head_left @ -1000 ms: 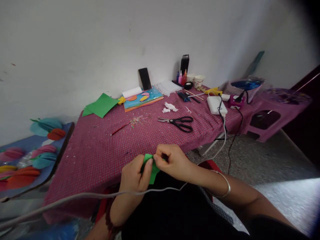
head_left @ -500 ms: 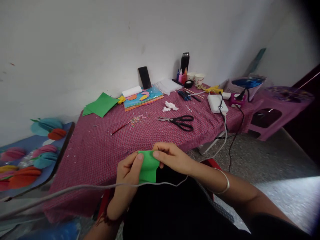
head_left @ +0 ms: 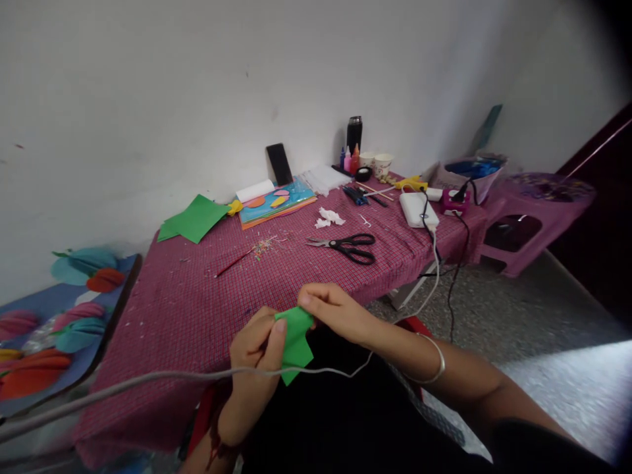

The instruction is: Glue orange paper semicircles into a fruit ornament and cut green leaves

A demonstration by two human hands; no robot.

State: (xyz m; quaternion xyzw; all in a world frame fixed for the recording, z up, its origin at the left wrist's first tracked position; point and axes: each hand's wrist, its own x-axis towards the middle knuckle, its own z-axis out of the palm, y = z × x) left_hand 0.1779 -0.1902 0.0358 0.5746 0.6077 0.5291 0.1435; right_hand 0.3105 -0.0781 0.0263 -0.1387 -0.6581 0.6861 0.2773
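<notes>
A small piece of green paper (head_left: 296,345) is held up in front of the table's near edge, over my lap. My left hand (head_left: 257,349) pinches its left side, thumb on top. At the upper right corner, my right hand (head_left: 338,313) grips it between thumb and fingers. The fingers behind the paper are hidden. Black-handled scissors (head_left: 345,245) lie on the table beyond my hands, blades pointing left. Larger green sheets (head_left: 200,218) rest at the back left of the table.
A grey cable (head_left: 162,376) crosses in front of my left wrist. On the checked tablecloth (head_left: 187,296) are a red stick (head_left: 232,263), paper scraps, crumpled tissue (head_left: 329,218) and a white box (head_left: 419,209) with cables. Paper fruit shapes (head_left: 37,374) sit on a board at left.
The green paper has tilted, its lower edge swinging to the right, and both hands sit slightly lower. The camera view has shifted a little to the right.
</notes>
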